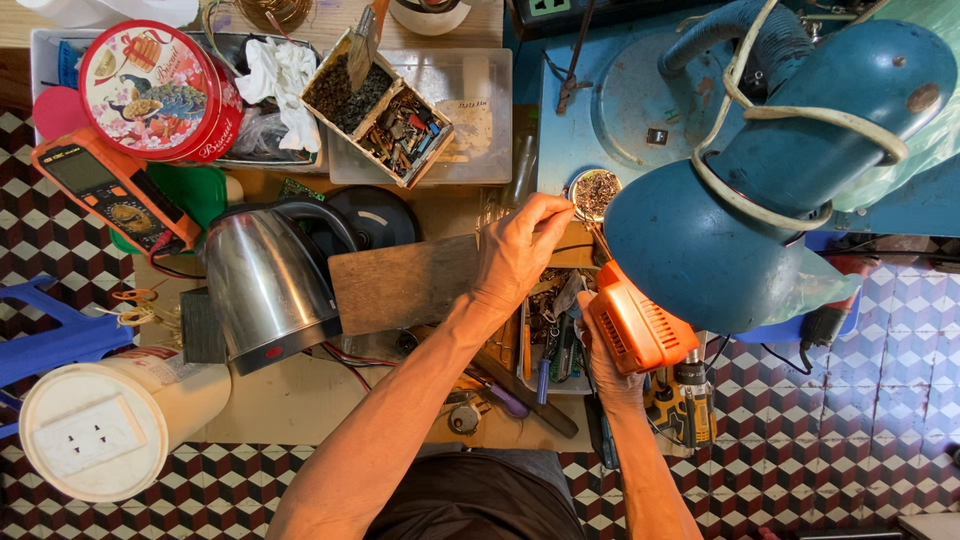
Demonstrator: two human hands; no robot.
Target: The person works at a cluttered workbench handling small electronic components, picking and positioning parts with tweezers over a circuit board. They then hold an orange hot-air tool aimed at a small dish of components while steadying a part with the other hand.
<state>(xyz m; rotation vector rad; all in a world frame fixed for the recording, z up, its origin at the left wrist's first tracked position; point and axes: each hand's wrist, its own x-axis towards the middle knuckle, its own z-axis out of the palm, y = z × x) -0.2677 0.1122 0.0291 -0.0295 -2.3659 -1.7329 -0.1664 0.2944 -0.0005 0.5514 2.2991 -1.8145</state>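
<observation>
My right hand point(607, 372) grips an orange soldering gun point(638, 326) whose thin tip points up toward a small round tin point(595, 192) full of dull metal bits. My left hand point(517, 250) reaches over a worn wooden board point(400, 284), its fingertips pinched together right beside that tin; I cannot tell what they pinch. A big blue lamp shade point(760, 190) hangs over the right side and hides the gun's tip area.
A steel electric kettle point(268, 285) stands left of the board. An orange multimeter point(110, 190), a red round biscuit tin point(160, 90) and boxes of small parts point(385, 105) lie behind. A white cylinder with a socket point(100, 430) stands at bottom left, loose tools point(545, 340) under my hands.
</observation>
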